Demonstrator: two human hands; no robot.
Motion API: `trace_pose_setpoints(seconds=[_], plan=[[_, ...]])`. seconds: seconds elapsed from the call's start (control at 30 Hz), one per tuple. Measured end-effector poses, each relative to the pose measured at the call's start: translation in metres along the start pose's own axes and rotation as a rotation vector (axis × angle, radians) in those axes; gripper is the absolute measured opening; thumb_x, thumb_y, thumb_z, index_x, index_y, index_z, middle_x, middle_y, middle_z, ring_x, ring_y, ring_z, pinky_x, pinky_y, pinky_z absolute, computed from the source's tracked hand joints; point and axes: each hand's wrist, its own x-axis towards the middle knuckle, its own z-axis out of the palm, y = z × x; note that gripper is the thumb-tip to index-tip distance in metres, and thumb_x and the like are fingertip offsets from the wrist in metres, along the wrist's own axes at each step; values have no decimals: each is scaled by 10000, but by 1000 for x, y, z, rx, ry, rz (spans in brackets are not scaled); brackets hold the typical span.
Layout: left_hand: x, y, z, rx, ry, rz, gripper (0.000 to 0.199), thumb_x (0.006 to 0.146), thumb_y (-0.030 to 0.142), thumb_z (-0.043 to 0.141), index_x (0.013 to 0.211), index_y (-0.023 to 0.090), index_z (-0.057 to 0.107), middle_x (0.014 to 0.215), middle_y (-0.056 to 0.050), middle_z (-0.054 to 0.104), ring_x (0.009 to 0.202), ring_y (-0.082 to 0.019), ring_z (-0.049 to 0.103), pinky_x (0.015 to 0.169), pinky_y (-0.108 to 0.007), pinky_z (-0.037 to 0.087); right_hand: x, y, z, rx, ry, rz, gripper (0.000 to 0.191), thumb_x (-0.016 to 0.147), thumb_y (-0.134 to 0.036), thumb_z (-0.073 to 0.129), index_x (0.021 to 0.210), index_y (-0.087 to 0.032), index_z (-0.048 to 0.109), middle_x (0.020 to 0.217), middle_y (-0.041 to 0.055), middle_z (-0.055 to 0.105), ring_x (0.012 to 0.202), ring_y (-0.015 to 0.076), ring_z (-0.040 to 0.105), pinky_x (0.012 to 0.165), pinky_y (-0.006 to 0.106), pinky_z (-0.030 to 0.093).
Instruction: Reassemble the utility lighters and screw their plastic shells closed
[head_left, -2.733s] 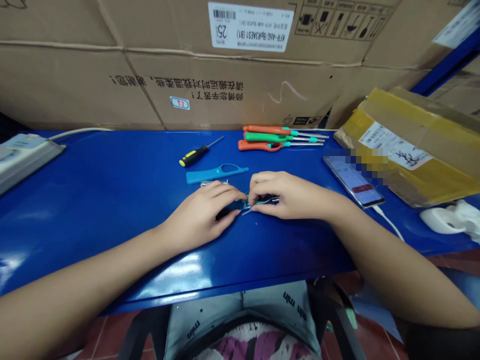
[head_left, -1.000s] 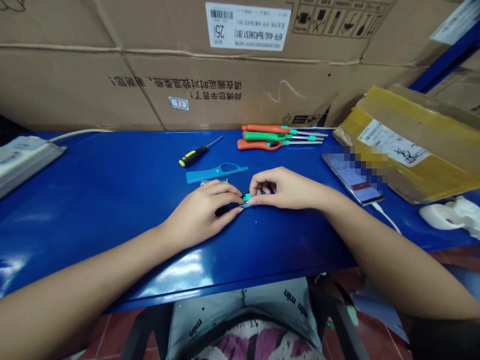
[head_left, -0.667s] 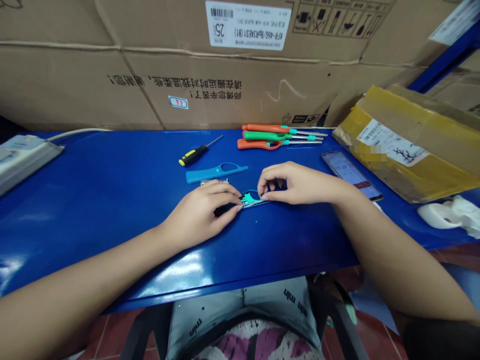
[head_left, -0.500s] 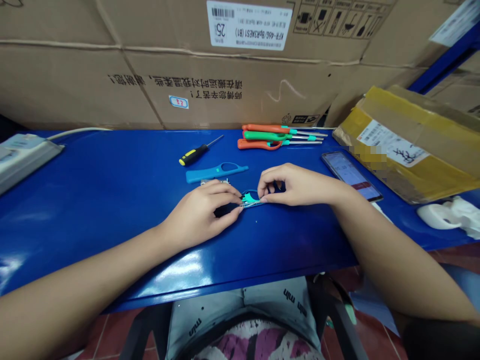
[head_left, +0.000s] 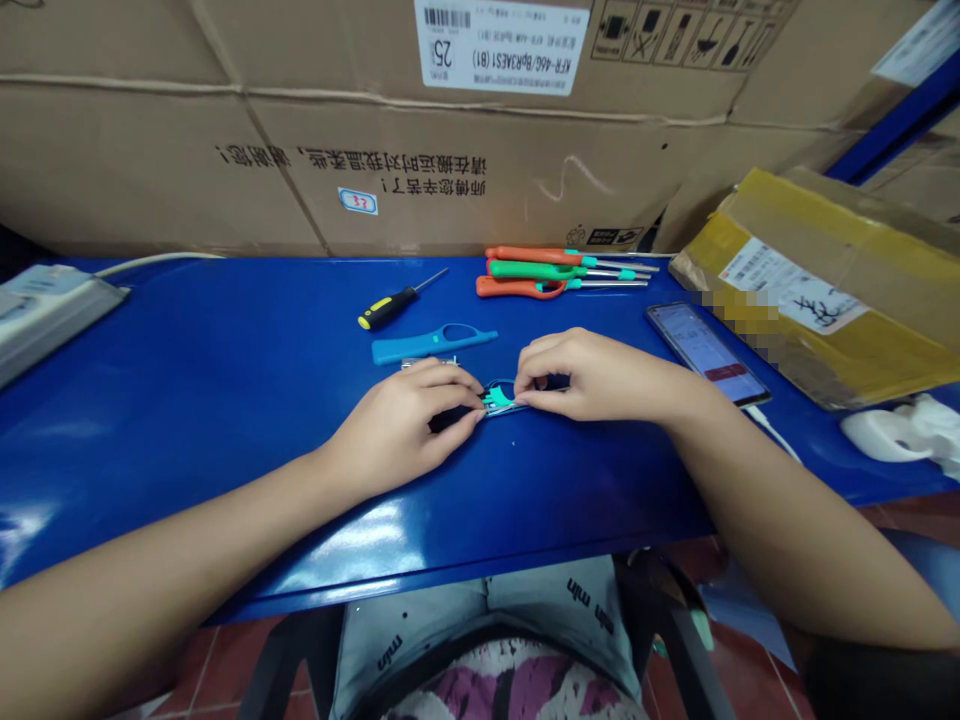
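Note:
Between my hands lies an opened blue lighter casing point(head_left: 498, 385) with a teal trigger point(head_left: 500, 398) and thin parts inside. My left hand point(head_left: 412, 415) pinches its left end, thumb below and fingers above; the palm covers that end. At the other end, my right hand point(head_left: 562, 375) is closed, thumb and fingertips pinching the casing or a small part on it; which one I cannot tell. Just behind my left fingers are a blue lighter half-shell point(head_left: 420, 346) and a small metallic piece point(head_left: 427, 362), partly hidden by the hand.
A black-and-yellow screwdriver point(head_left: 388, 309) lies behind the half-shell. Several orange and green long lighters point(head_left: 534, 271) are stacked by the cardboard box point(head_left: 375, 215). On the right are a phone point(head_left: 705, 350), a taped parcel point(head_left: 810, 290) and a white object point(head_left: 885, 433). A power strip point(head_left: 52, 310) sits left.
My right fingertips have shifted very slightly left along the casing. The left hand stays in place, and the view has moved a little.

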Motion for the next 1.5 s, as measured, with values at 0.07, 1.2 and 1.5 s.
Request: trace_pose_setpoints(seconds=[0.07,1.2,1.5], plan=[[0,0,0,3,-1,0,187,985,250,573,963,184,746,1078,-68,746,988,-209,686,928,-393,551,0,0,1,-9,3,-12,134,879,-113,622,859,-177,739,876,46,739,822,176,651,756,286,452],[0,0,-1,-8,-16,-21,161,978,240,580,941,180,725,1062,-54,746,1027,-211,680,945,-383,536,0,-10,4,-179,-24,-14,130,933,-152,607,881,-161,726,860,55,714,795,178,638,709,276,409],[1,-1,-2,-1,-20,2,146,976,229,580,951,176,714,1052,-54,745,1018,-210,681,943,-387,535,1,-10,4,-219,2,-23,123,940,-173,604,862,-170,698,848,49,697,796,184,617,713,289,407]])
